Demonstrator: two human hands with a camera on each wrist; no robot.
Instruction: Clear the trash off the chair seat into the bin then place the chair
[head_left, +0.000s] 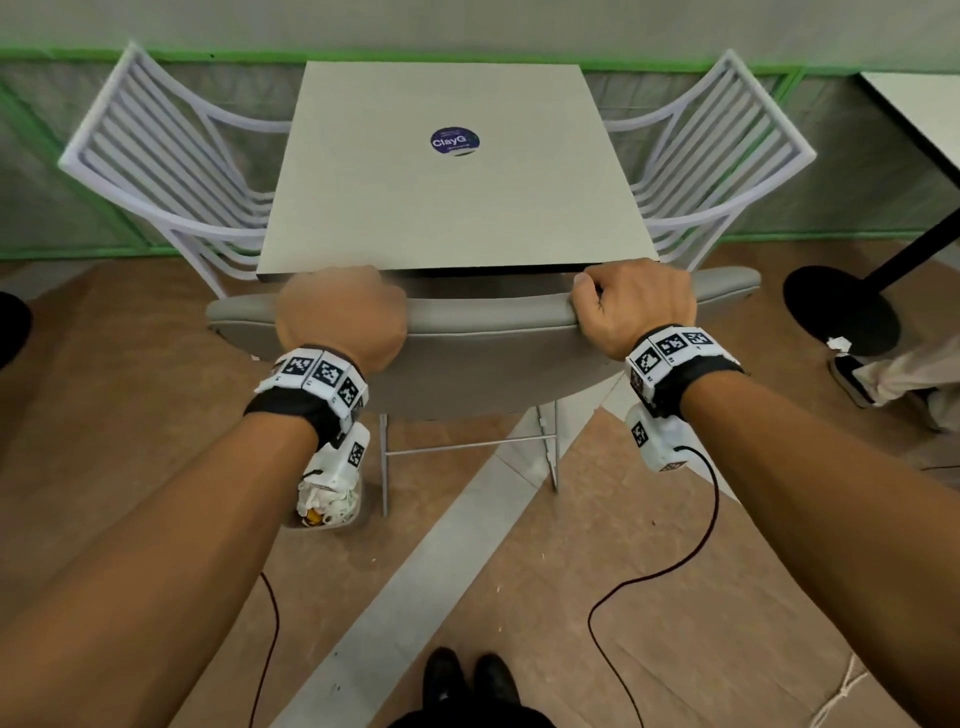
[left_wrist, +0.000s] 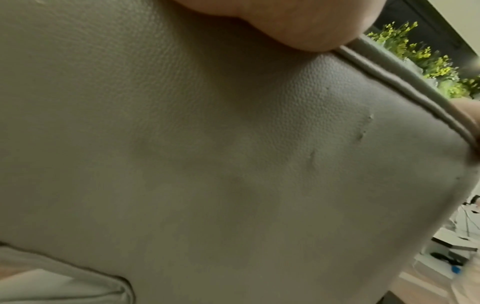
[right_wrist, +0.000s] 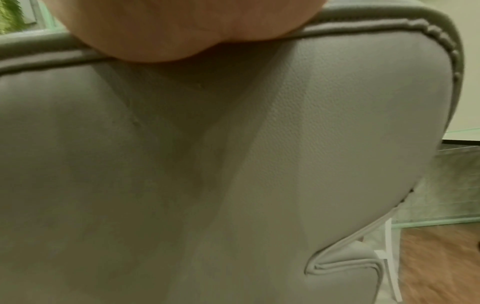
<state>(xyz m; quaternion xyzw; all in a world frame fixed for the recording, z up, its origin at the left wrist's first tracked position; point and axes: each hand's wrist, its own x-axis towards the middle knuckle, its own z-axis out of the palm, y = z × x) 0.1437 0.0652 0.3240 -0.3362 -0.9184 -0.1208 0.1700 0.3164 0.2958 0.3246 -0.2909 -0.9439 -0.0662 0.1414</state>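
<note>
Grey padded chair (head_left: 483, 358) tucked at the table (head_left: 452, 171) edge, backrest crosswise — left hand (head_left: 340, 314) and right hand (head_left: 636, 304) both curled over its top rim, table straight ahead, bin (head_left: 328, 501) behind-left on floor.

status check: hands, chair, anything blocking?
Left hand and right hand both grip the grey chair backrest top. Chair faces the table, seat hidden under it. Bin on floor by chair's left leg.
</note>
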